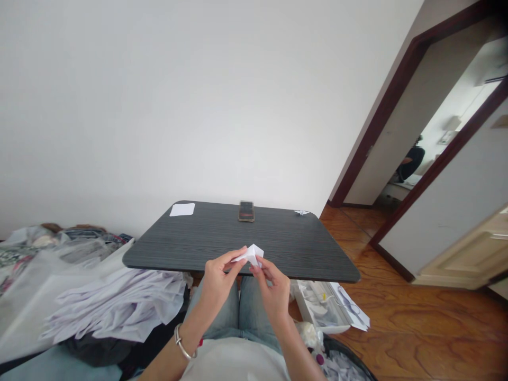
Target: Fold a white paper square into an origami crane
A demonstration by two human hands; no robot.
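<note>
A small piece of folded white paper (252,255) is held up over the near edge of the dark table (206,233). My left hand (222,270) pinches its left side between thumb and fingers. On the right side, my right hand (273,283) grips the paper with thumb and fingertips. Creases and raised flaps show on the paper, but its exact form is too small to make out. Both hands are close together, just above the table's front edge.
A white paper sheet (182,209) lies at the table's back left, a phone (246,210) at the back middle, a small folded paper piece (301,212) at the back right. Piled cloth (119,301) is at left; a white box (321,307) stands on the floor at right.
</note>
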